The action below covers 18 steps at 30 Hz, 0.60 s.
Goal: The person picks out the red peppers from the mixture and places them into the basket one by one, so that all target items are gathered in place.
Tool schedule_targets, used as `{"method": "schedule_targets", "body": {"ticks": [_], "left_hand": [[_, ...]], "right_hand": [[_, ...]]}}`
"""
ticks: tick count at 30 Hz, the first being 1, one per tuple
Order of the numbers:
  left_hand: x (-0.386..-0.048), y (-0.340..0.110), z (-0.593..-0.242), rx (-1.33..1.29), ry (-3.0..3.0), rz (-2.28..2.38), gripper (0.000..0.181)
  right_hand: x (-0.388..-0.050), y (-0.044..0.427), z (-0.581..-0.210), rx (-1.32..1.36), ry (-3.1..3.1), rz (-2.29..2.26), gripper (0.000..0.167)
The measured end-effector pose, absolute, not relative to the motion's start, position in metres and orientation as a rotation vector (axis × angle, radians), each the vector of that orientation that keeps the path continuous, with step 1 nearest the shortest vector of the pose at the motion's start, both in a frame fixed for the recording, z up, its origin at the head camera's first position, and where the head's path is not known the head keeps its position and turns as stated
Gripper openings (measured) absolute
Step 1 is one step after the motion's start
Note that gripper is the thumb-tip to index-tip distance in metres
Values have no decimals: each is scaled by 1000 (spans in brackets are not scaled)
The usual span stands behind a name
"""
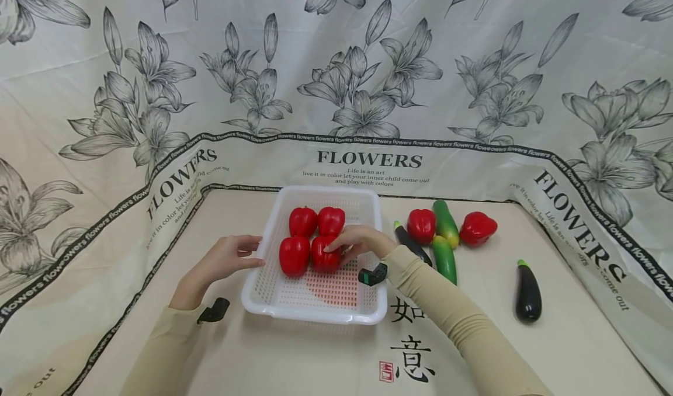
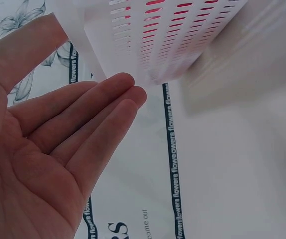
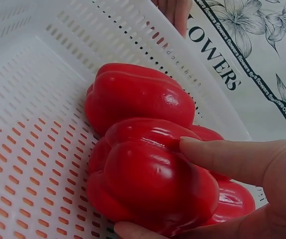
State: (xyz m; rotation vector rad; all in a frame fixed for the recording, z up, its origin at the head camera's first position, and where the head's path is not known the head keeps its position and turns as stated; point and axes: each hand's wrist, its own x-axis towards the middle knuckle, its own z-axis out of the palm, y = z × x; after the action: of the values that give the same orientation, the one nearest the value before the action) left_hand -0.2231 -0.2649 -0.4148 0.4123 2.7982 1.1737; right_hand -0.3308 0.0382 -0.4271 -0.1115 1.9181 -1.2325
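A white plastic basket (image 1: 315, 313) with slotted walls holds several red bell peppers, grouped toward its left and back. My right hand (image 1: 363, 241) reaches over the basket's right side and grips the front right bell pepper (image 1: 324, 257). In the right wrist view, the thumb lies on top of that bell pepper (image 3: 153, 174) and a finger runs along its lower side. Another bell pepper (image 3: 138, 97) sits right against it. At the basket's left wall my left hand (image 1: 228, 259) has its fingers straight, the tips at or very near the rim.
Right of the basket lie two more red bell peppers (image 1: 422, 226), two green cucumber-like vegetables (image 1: 445, 259) and a dark eggplant (image 1: 412, 244). Another eggplant (image 1: 528, 294) lies farther right. A flower-printed cloth (image 1: 363, 162) rises behind the table.
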Motion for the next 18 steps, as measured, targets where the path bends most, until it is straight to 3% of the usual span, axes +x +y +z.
{"method": "schedule_targets", "body": {"ticks": [18], "left_hand": [[-223,-266,-416,466,2808,1185,58]], "right_hand": [[-325,52,-410,-135,1951,-1209,33]]}}
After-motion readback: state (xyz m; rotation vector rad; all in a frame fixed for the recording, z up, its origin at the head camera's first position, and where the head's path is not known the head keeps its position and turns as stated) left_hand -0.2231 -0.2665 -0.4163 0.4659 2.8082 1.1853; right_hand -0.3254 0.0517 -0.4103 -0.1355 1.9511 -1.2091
